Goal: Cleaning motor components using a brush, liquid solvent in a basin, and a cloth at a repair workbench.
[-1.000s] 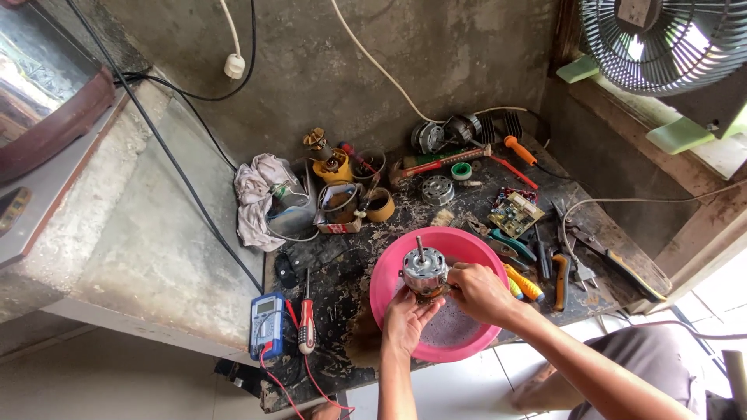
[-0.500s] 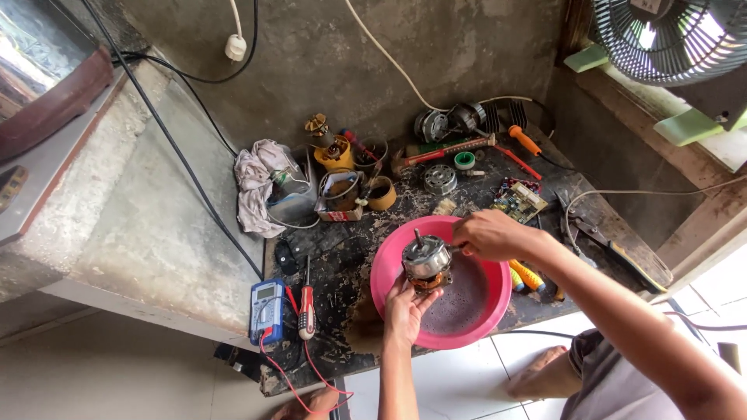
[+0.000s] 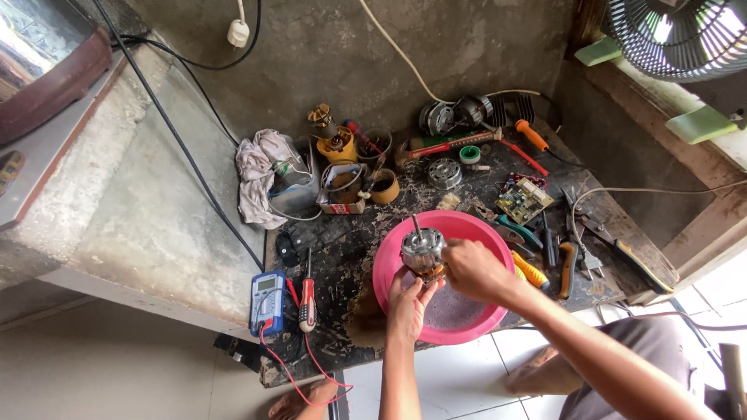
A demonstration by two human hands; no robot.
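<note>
Two hands meet over a pink basin (image 3: 467,327) that sits at the front edge of a dark, stained worktop (image 3: 342,249). Between them is a small electric motor (image 3: 422,253), metal-cased with copper windings showing and its shaft pointing up and away from the person. The left hand (image 3: 408,303) cups the motor from below, fingers wrapped up around its lower end, while the right hand (image 3: 473,270) closes on its right side, so the motor is held just above the basin's rim. Left of the basin lie a blue multimeter (image 3: 268,302) with red leads and, just beside it, a red-handled screwdriver (image 3: 307,294). Behind the basin rest a green circuit board (image 3: 523,201), a white rag (image 3: 261,175) and a yellow cup (image 3: 339,145).
</note>
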